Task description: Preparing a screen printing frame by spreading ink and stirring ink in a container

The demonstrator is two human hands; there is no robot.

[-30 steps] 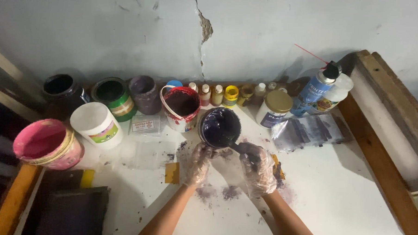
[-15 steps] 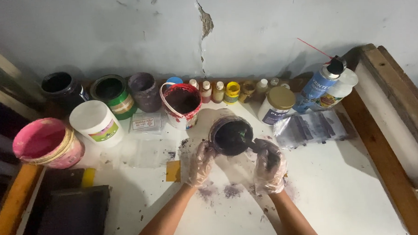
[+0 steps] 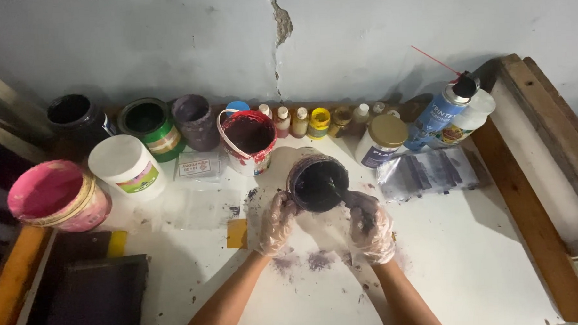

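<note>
Gripping the side of a small dark tub (image 3: 318, 182) with its fingers curled against the wall, the person's left hand (image 3: 276, 224) sits at about 8 o'clock of that tub, in a thin clear glove. The right hand (image 3: 370, 227), gloved the same way and smeared with dark paint, is closed around the handle of a stirring tool (image 3: 339, 193) whose far end dips into the dark paint inside the tub; this hand lies at about 4 o'clock of the tub. The tub stands on the white table (image 3: 484, 258), near the middle of the view, tilted a little toward the person.

At 11 o'clock of the tub, just beside it, stands a red-stained bucket (image 3: 248, 140). Farther toward 10 o'clock come a purple cup (image 3: 194, 121), a green-labelled can (image 3: 148, 124) and a black jar (image 3: 76, 118), with a white lidded tub (image 3: 126, 166) in front of them and a pink bucket (image 3: 54, 195) at 9 o'clock near the table's left edge. A row of small bottles (image 3: 319, 121) lines the wall at 12 o'clock. At 1 o'clock is a jar with a tan lid (image 3: 382, 140), and beyond it a blue spray can (image 3: 440, 117). A crumpled clear plastic sheet (image 3: 430, 172) lies at 3 o'clock. A yellow card (image 3: 237, 233) lies at 8 o'clock beside the left wrist, and purple smudges (image 3: 305, 262) mark the table between the forearms.
</note>
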